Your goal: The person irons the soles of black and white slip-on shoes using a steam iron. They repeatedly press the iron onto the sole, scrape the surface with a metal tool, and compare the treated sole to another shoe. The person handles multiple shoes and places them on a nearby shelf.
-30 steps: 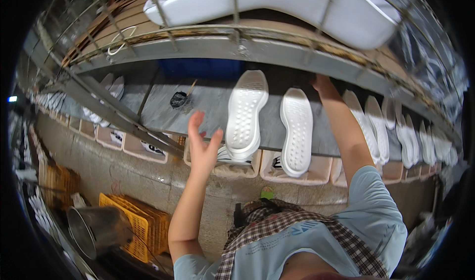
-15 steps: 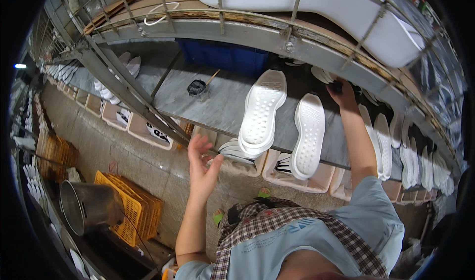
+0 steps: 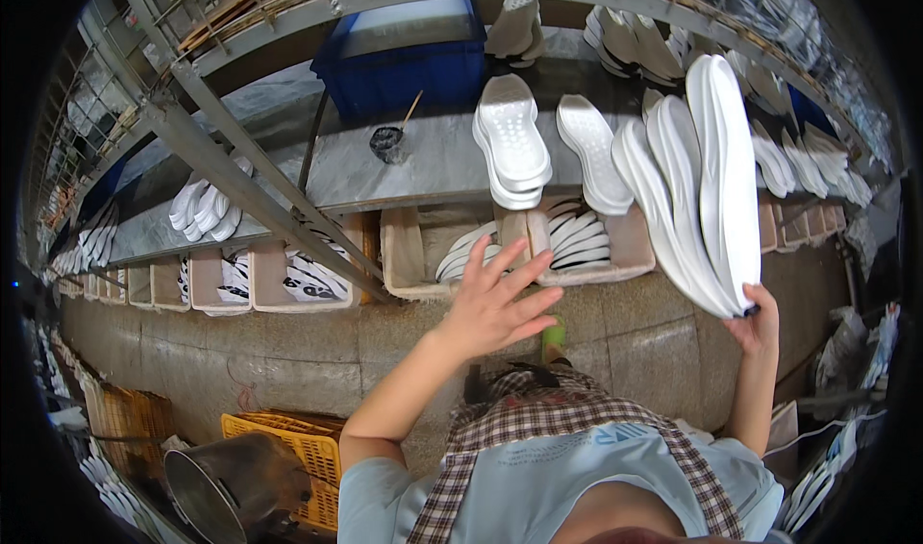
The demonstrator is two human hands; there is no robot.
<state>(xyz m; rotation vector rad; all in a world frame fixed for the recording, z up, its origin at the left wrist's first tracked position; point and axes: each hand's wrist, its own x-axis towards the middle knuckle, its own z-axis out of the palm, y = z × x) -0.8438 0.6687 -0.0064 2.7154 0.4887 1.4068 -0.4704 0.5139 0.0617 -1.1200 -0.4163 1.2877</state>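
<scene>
My right hand [image 3: 755, 319] grips the lower ends of a stack of white shoe soles [image 3: 707, 179], held upright and tilted in front of the shelf. My left hand [image 3: 492, 297] is spread open with fingers apart, holding nothing, just below a wooden bin [image 3: 413, 246] of black-and-white insoles. On the grey metal shelf [image 3: 423, 164] above lie stacked white soles [image 3: 511, 142] and a single white sole [image 3: 591, 152], tread side up.
A blue crate [image 3: 404, 63] and a small black pot with a stick [image 3: 386, 143] stand on the shelf. More bins of insoles [image 3: 312, 275] line the ledge at left. A diagonal metal strut [image 3: 250, 193] crosses the shelf. A yellow crate [image 3: 303, 448] and metal bucket [image 3: 226, 491] sit on the floor.
My right hand has come down from the upper shelf with a stack of white soles in it. My left hand has stayed open and shifted right, toward the bin.
</scene>
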